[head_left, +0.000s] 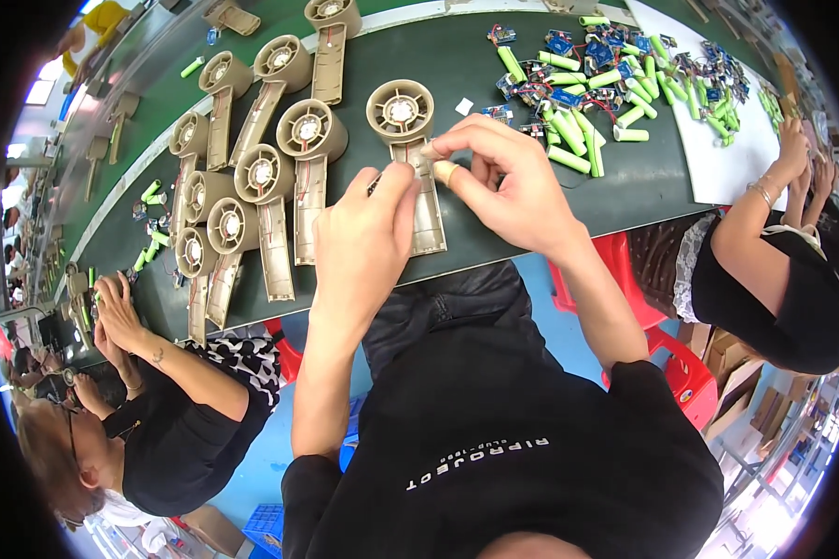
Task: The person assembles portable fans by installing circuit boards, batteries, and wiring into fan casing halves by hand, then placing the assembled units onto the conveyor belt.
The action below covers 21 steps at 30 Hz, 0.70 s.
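The tan plastic fan housing (410, 158) lies lengthwise away from the person, handle nearest. Left hand (368, 224) rests curled on the handle; right hand (503, 177) pinches something small (unclear what) just above it.

A long dark green surface (475, 65) carries a row of tan fan housings (280, 177) with long handles on its left part, one more fan housing (403, 116) at the middle, and a heap of green battery cells (578, 140) with small blue circuit boards (569, 98) near a white sheet (718, 158) on the right.
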{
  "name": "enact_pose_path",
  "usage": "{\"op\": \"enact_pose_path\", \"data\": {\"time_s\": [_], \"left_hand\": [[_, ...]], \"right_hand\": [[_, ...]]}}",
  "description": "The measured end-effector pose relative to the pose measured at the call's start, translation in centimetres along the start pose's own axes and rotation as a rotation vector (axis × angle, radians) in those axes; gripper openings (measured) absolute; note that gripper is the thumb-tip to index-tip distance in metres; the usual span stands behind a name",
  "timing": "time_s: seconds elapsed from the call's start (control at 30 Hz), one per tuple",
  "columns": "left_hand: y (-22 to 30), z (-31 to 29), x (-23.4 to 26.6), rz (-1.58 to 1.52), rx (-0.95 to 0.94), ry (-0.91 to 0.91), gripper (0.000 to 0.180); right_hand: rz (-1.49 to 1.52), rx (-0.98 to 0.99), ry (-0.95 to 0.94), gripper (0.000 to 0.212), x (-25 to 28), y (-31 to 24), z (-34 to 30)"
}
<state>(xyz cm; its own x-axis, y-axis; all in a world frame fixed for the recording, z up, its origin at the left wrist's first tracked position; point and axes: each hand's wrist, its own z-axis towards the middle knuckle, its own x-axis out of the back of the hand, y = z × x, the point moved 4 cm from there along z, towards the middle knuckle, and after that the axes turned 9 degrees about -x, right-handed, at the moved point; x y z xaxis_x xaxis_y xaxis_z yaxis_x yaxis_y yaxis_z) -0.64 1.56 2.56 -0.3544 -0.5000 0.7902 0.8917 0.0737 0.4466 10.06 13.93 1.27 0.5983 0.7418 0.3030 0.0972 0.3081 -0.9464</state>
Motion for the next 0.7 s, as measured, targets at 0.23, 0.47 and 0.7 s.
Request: {"op": "enact_pose_path", "data": {"time_s": [0.23, 0.47, 0.7], "left_hand": [[-1.4, -0.7, -0.8, -0.956, 0.758, 0.182, 0.011], [-1.3, -1.1, -0.6, -1.013, 0.607, 0.17, 0.025], [-0.7, -2.0, -1.0, -0.659, 0.273, 0.253, 0.045]], "right_hand": [[-0.066, 0.119, 0.073, 0.022, -2.0, -0.1, 0.4], [-0.36, 0.381, 0.255, 0.017, -2.1, -0.2, 0.2], [-0.422, 0.404, 0.289, 0.013, -2.5, -0.3, 0.3]]}}
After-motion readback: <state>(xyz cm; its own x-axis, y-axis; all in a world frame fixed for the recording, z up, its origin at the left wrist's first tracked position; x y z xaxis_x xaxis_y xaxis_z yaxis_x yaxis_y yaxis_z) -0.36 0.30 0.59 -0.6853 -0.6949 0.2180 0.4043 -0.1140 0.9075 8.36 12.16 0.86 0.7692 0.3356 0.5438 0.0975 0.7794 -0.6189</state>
